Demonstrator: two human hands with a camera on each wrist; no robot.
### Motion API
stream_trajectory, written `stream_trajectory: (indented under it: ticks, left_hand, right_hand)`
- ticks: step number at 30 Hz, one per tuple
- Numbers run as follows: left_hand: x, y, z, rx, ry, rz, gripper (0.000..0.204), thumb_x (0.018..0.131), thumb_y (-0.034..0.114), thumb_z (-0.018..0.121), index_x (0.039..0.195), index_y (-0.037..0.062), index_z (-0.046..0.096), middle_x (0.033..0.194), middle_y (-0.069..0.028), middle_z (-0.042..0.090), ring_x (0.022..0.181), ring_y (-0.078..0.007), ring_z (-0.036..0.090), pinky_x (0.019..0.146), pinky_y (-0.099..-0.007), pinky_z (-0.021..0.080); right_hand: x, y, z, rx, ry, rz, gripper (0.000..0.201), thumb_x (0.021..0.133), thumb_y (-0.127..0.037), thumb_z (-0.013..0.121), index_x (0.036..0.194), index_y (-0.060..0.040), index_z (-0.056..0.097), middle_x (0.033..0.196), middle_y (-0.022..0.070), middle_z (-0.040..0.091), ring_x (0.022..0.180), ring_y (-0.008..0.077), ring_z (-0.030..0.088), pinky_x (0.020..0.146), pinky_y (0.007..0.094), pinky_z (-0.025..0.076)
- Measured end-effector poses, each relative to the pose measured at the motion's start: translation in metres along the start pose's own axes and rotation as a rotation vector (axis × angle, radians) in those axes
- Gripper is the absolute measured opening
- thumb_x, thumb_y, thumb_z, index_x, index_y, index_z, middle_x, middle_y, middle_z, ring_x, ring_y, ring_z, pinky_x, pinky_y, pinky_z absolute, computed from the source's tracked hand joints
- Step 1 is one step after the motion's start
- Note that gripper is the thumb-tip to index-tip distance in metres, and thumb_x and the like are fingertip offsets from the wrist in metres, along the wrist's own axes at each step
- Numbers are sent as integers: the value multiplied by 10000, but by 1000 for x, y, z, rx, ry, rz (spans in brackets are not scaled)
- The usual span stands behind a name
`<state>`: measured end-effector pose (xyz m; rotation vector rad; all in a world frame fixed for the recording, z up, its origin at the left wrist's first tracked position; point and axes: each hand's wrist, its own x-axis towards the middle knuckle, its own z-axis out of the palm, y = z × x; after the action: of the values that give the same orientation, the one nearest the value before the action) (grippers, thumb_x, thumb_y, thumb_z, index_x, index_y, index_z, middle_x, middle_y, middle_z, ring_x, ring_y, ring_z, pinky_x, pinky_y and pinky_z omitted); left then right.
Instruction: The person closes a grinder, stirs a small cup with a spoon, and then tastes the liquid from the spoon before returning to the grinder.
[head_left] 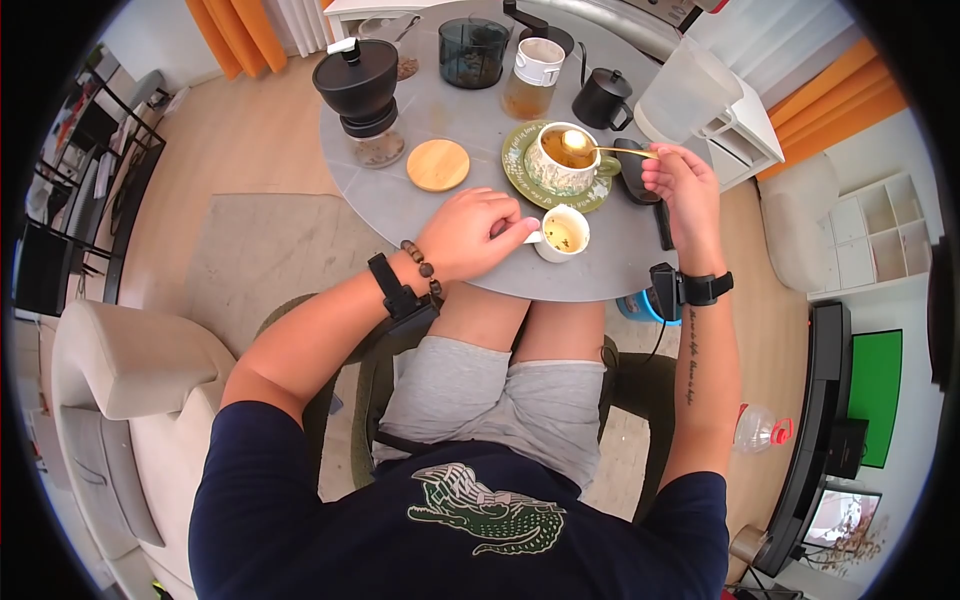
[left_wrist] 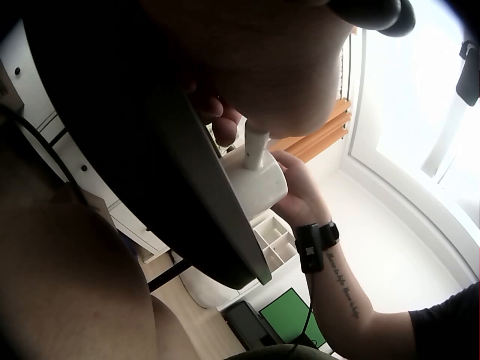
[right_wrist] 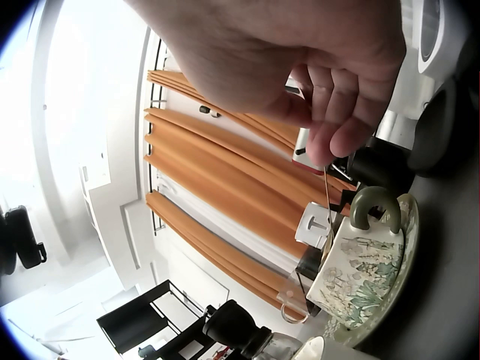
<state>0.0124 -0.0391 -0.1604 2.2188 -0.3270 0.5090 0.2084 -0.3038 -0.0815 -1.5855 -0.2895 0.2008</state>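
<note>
In the head view, the right hand point(head_left: 682, 190) pinches the end of a gold spoon point(head_left: 625, 151), whose bowl is over the tea in a patterned cup point(head_left: 560, 178). That cup stands on a green saucer point(head_left: 517, 170). The left hand point(head_left: 468, 235) grips the handle of a small white cup point(head_left: 562, 250) with pale liquid and dark bits in it, near the table's front edge. From the left wrist, the white cup point(left_wrist: 259, 187) shows beside the left hand point(left_wrist: 255, 67). The right wrist view has the right hand point(right_wrist: 322, 82) above the patterned cup point(right_wrist: 360, 274), holding the thin spoon handle point(right_wrist: 328, 196).
On the grey table point(head_left: 440, 222) are a wooden lid point(head_left: 438, 165), a black grinder point(head_left: 356, 85), a dark glass container point(head_left: 472, 55), a glass with a white top point(head_left: 530, 85), a black pot point(head_left: 601, 98), a clear pitcher point(head_left: 685, 90) and a black object point(head_left: 632, 172) by the right forearm.
</note>
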Motion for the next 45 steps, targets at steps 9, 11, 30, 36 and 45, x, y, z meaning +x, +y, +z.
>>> stream_trajectory:
  ticks: [9,11,30,36,45]
  left_hand:
    - [0,1,0,1,-5,-12,403,1057,289,707,776,26,585,704,-115,531,717,-320,522,699,-447,426]
    - [0,0,0,3,-6,-12,401,1055,286,710,776,26,588,704,-116,531,716,-320,520,695,-448,425]
    - [2,-2,1,36,-51,-54,365,1071,260,702,816,11,617,702,-102,505,722,-281,502,696,-421,435]
    - [2,-2,1,38,-84,-91,356,1084,260,685,845,3,627,737,-101,516,753,-264,514,708,-411,440]
    - [3,2,-1,56,-115,-108,335,1092,244,670,878,-13,641,780,-117,538,762,-278,517,722,-408,441]
  right_hand:
    - [-1,-5,-7,27,-14,56,258,1093,-155,653,1216,46,758,975,105,796,840,152,744,802,294,610]
    - [-3,-8,-12,39,-27,64,261,1094,-159,653,1220,45,758,975,101,796,842,150,742,809,294,609]
    - [-95,-16,-11,-173,-118,-103,205,1097,-123,695,1210,22,784,941,86,791,810,133,738,762,282,601]
    - [-111,-21,-2,-368,-123,-425,180,1087,-82,708,1209,29,782,911,63,787,886,144,776,770,281,622]
    - [-77,-7,-13,-83,-133,-193,236,1119,-158,675,1262,8,765,958,94,791,845,139,740,808,293,596]
